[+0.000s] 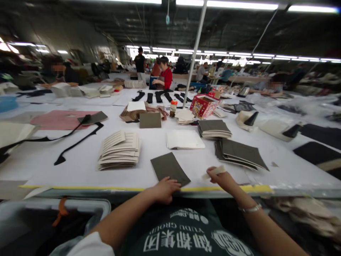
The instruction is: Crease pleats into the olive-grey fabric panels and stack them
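Note:
My left hand [165, 189] lies with its fingers stretched over the near edge of a dark olive-grey rectangular panel [170, 168], which rests flat at the table's front. To its right, my right hand [220, 178] is closed around a small cream-coloured strip [218, 170], just above the table; whether it is cloth or paper I cannot tell. Beyond the panel stands a pile of cream pieces [119, 151] on the left. A stack of white sheets [184, 139] lies in the middle. Dark grey panels [243, 153] are piled on the right.
Yellow tape [255, 188] runs along the table's front edge. Farther back are a red patterned box [204, 105], a jar with an orange lid [173, 108] and a pole [195, 53]. A grey bin [105, 209] stands below left. Several people work at the back.

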A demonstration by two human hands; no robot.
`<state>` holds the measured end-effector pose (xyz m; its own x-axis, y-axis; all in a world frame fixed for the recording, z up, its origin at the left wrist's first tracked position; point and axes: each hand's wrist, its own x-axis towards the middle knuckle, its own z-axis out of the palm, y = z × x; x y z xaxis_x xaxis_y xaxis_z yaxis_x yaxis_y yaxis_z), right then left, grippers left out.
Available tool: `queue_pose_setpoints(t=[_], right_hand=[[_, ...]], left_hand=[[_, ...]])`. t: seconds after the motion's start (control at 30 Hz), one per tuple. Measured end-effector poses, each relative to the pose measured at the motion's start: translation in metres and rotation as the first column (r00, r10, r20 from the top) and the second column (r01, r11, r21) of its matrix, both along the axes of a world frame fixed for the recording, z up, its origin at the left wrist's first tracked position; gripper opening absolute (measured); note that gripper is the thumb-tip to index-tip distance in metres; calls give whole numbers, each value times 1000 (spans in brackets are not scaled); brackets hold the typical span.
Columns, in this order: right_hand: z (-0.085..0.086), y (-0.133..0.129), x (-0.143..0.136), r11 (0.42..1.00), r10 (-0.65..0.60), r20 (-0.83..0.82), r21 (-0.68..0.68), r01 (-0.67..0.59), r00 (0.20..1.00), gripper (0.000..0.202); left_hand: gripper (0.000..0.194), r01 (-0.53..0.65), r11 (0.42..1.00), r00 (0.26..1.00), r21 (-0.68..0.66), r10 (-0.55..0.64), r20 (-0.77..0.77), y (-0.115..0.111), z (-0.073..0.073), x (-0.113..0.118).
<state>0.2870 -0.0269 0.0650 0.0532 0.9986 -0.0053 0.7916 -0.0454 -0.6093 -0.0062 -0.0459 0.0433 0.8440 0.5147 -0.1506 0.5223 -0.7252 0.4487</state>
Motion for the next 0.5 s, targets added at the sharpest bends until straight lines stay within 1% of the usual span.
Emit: queue_pose_setpoints(t=[0.03,0.07,0.1,0.13,0.17,0.2,0.23,0.3,0.37,0.43,0.5], right_hand=[[1,2,-3,998,16,-116,-59,-23,993,31],[1,5,-9,997,21,-207,-71,-36,978,34],[1,8,-17,997,36,-269,-54,-52,963,35],[1,11,-27,996,63,-308,-41,-79,949,36],[2,16,-39,993,97,-318,-28,-112,943,35],[2,21,-51,988,142,-304,-16,-153,942,33],[3,28,-63,979,195,-266,-5,-204,944,30],[4,44,-87,954,300,-131,17,-300,945,26],[5,63,-106,929,368,27,34,-369,929,23],[6,81,-120,917,383,157,54,-395,910,22],[7,93,-128,913,377,243,67,-403,894,23]], left_hand=[[52,-64,998,998,10,63,30,1,1,-8],[51,-190,980,980,63,186,65,2,-1,-12],[53,-312,942,949,121,303,86,5,-6,-15],[58,-421,890,907,175,410,100,6,-12,-15],[66,-495,839,868,226,486,100,8,-19,-14],[72,-533,803,843,266,530,87,9,-26,-12],[77,-542,786,833,297,549,67,9,-32,-10],[80,-524,779,836,344,547,34,10,-42,-8],[81,-505,779,842,372,539,16,11,-46,-8],[81,-499,779,844,379,536,8,11,-46,-9],[81,-499,781,845,375,535,9,11,-45,-9]])
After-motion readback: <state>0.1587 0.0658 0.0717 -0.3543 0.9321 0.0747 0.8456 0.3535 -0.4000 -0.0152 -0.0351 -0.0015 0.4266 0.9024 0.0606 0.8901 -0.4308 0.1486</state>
